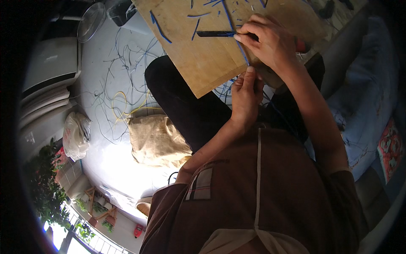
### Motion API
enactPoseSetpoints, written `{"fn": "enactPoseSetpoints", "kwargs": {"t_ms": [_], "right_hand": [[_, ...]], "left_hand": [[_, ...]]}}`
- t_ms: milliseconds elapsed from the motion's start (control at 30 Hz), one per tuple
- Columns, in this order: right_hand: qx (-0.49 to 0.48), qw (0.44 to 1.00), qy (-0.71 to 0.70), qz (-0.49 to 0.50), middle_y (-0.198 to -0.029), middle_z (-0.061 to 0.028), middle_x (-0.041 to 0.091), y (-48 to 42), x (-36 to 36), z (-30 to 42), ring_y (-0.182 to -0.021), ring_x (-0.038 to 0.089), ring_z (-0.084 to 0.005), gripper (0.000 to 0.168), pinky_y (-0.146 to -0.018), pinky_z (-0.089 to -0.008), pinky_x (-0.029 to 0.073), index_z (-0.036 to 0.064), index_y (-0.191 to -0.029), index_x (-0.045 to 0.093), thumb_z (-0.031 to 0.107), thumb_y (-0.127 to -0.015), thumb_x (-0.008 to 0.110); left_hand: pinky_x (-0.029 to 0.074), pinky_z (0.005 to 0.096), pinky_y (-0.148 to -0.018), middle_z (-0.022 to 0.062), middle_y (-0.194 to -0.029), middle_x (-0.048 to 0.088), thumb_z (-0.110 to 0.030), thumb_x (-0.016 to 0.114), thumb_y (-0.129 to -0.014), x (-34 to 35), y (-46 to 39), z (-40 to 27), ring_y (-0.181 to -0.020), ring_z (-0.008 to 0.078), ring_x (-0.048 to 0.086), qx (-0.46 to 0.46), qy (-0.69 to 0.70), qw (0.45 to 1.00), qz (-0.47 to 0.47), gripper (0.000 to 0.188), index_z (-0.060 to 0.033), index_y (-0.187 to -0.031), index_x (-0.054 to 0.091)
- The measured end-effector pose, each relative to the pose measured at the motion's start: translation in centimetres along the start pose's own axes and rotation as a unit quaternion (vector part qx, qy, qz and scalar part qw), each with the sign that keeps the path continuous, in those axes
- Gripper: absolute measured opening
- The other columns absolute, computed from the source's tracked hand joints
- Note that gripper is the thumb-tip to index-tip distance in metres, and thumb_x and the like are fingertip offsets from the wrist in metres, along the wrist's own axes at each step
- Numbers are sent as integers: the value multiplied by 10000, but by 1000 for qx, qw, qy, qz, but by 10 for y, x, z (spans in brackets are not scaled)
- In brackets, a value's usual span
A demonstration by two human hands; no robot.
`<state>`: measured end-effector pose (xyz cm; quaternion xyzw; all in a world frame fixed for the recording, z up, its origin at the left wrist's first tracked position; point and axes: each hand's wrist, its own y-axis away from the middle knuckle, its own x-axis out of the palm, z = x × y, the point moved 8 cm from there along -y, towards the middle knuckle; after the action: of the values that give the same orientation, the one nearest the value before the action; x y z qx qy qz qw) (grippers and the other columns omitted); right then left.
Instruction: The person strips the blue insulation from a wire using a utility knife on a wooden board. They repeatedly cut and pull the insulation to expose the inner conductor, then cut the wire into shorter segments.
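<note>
A blue insulated cable [242, 52] runs across a wooden board [196, 63] that reaches over my lap. My left hand [245, 95] pinches this cable between thumb and fingers at the board's near edge. Farther up the board, my right hand [271, 44] grips a narrow black blade-like tool [212, 34]. The tool lies across the cable, its free end pointing left; its exact kind is unclear. Right thumb and forefinger meet close to where tool and cable cross. Blue strips of insulation [160, 28] lie scattered on the board.
A red and black object [301, 45] sits partly hidden behind my right wrist. Loose wires [127, 60] and a yellow wire [127, 112] tangle on the floor at left. A tan sack [158, 136] lies beside my leg. Blue fabric [364, 95] hangs at right.
</note>
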<state>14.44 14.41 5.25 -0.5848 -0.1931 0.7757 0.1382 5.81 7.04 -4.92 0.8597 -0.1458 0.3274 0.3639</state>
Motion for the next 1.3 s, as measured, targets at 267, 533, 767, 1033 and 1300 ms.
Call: {"fn": "enactPoseSetpoints", "kwargs": {"t_ms": [267,533,767,1033,1300], "right_hand": [[7,1000,7,23,-818,9,543,3,-2,0,-817,565,-207,170,-726,-362,476,141,-782,606,311,-786,615],[-22,999,28,-19,-783,38,542,-12,-8,12,-789,563,-182,176,-672,-325,477,140,-736,584,305,-757,641],[2,999,5,-38,-805,44,542,-27,3,0,-805,558,-178,151,-677,-325,485,154,-754,605,303,-754,636],[7,996,22,-85,-878,15,571,-5,1,-1,-814,559,-232,142,-724,-368,472,129,-764,614,269,-755,636],[91,995,-32,-16,-749,-92,599,-98,36,-45,-679,597,-269,151,-595,-387,465,100,-702,619,242,-735,577]], "left_hand": [[194,208,-378,-32,-533,385,-293,463,-922,0,4,2,-405,60,267,-29,5,999,-22,248,-103,-771,509],[217,201,-405,-42,-560,395,-277,462,-918,-2,2,8,-439,57,294,-36,19,999,-27,224,-125,-758,493],[200,202,-435,-53,-602,356,-252,449,-915,8,5,-4,-483,55,262,-13,9,1000,-19,190,-117,-785,480],[186,198,-396,-53,-587,362,-246,439,-920,0,3,4,-454,48,261,-5,27,999,-27,185,-126,-787,485],[206,206,-414,-44,-591,366,-271,445,-925,6,3,10,-459,58,263,-30,17,999,10,214,-114,-786,489]]}}
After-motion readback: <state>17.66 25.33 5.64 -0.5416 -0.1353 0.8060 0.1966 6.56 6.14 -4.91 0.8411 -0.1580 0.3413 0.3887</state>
